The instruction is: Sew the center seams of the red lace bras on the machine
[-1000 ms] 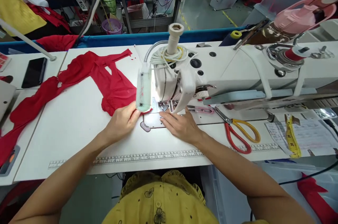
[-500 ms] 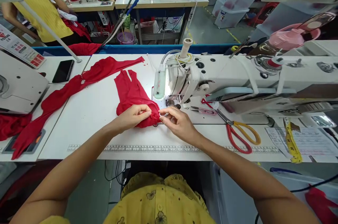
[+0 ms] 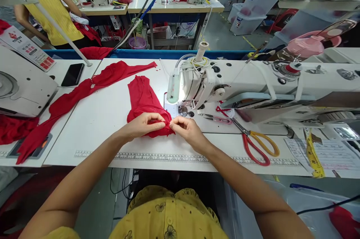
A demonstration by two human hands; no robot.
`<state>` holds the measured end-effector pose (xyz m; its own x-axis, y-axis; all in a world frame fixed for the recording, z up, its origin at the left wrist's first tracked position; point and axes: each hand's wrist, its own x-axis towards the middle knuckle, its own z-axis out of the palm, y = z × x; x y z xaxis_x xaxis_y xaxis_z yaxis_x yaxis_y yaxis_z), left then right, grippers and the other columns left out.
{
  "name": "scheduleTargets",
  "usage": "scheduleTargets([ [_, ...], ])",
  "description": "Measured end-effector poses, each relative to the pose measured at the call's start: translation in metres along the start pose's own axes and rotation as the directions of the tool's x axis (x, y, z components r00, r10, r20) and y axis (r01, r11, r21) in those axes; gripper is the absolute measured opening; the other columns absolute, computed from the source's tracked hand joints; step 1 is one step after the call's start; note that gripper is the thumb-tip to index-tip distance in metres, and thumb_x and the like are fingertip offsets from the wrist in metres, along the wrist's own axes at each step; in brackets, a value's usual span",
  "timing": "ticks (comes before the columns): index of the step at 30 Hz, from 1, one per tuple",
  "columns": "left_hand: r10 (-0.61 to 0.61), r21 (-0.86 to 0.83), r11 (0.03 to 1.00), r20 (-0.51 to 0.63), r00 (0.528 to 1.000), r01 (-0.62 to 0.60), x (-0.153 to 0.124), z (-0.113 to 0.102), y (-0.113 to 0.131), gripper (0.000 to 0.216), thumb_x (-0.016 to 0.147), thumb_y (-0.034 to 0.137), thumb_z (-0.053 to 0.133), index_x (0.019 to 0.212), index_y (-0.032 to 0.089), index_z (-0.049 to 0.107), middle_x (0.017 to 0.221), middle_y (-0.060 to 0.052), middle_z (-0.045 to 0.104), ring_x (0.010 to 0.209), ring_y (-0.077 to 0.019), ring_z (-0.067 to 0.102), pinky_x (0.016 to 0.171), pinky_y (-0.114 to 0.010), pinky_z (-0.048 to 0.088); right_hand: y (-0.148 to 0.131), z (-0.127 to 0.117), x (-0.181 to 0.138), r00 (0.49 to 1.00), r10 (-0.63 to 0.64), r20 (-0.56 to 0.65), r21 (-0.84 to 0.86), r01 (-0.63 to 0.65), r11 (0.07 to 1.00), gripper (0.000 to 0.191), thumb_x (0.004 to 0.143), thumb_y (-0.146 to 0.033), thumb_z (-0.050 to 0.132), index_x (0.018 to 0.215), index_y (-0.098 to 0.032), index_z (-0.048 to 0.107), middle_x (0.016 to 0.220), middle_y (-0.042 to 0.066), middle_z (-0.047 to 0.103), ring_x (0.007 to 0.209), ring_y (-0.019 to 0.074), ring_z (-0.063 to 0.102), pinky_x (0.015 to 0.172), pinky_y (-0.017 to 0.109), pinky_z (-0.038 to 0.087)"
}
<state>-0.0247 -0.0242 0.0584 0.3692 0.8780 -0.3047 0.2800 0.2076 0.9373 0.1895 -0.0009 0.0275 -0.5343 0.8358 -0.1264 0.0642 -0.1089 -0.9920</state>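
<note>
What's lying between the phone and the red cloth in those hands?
In the head view, a long red strip lies between the phone and the held cloth, with white tabletop showing between strip and cloth.

Head-worn view, facing forward and down, worktable (image 3: 94, 128) close below

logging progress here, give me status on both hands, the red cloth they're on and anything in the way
Left fingers and right fingers pinching red cloth. Cloth bunched at the fingers. Nothing seen blocking; scissors off to the right, untouched.
</note>
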Motion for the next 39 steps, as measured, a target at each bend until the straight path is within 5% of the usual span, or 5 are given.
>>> scheduleTargets([
  [10, 0.003, -0.142, 0.99, 0.036, 0.999, 0.002, 0.011, -0.003, -0.012, 0.042, 0.089, 0.055, 0.066, 0.091, 0.013, 0.063, 0.073, -0.001, 0.047, 0.065, -0.0122, 0.04, 0.057, -0.023, 0.029, -0.002, -0.001, 0.003, 1.0, -0.022, -0.007, 0.01, 0.022, 1.0, 0.025, 0.09, -0.041, 0.062, 0.084, -0.017, 0.066, 0.074, 0.0, 0.057, 0.07, 0.0125, 0.05, 0.069, 0.028, 0.041],
  [27, 0.078, -0.016, 0.997, -0.029, 0.997, -0.078, 0.008, 0.005, -0.009, 0.032, 0.091, 0.049, 0.063, 0.089, 0.017, 0.064, 0.078, -0.001, 0.053, 0.067, -0.0129, 0.043, 0.057, -0.024, 0.031, 0.007, -0.001, 0.005, 1.0, -0.03, -0.003, -0.03, 0.03, 0.999, 0.023, 0.088, -0.04, 0.064, 0.086, -0.018, 0.065, 0.077, 0.001, 0.058, 0.072, 0.0131, 0.05, 0.069, 0.029, 0.04],
  [39, 0.096, -0.003, 0.995, -0.07, 0.993, -0.097, 0.013, 0.011, -0.015, 0.029, 0.095, 0.041, 0.059, 0.08, 0.016, 0.06, 0.069, 0.002, 0.046, 0.061, -0.0103, 0.037, 0.053, -0.024, 0.025, 0.006, 0.001, 0.004, 0.958, -0.28, -0.061, -0.293, 0.251, 0.923, 0.007, 0.09, -0.023, 0.059, 0.089, -0.019, 0.064, 0.083, 0.001, 0.059, 0.071, 0.0114, 0.053, 0.062, 0.026, 0.041],
])
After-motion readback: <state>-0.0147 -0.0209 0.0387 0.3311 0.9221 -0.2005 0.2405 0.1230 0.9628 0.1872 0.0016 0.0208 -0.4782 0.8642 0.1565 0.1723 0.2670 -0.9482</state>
